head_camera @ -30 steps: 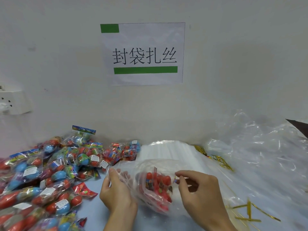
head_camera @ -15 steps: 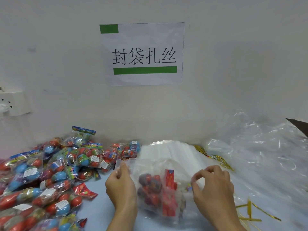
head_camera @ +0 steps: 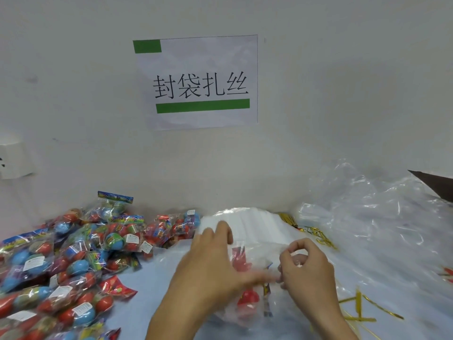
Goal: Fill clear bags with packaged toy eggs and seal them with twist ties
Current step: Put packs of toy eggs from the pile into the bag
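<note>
A clear bag holding red toy egg packs lies on the table between my hands. My left hand rests over the bag's top, fingers spread and blurred by motion, gripping the plastic. My right hand pinches the bag's gathered edge between thumb and fingers. A heap of packaged toy eggs, red and blue in printed wrappers, covers the table's left side. Gold twist ties lie to the right of my right hand.
A stack of flat clear bags sits just behind my hands by the wall. Crumpled clear plastic fills the right side. More gold ties lie behind it. A paper sign hangs on the wall; a socket is at far left.
Both hands have come closer together over the bag. My left hand swept right across the bag's top, and the bag's mouth has been drawn in toward my right hand.
</note>
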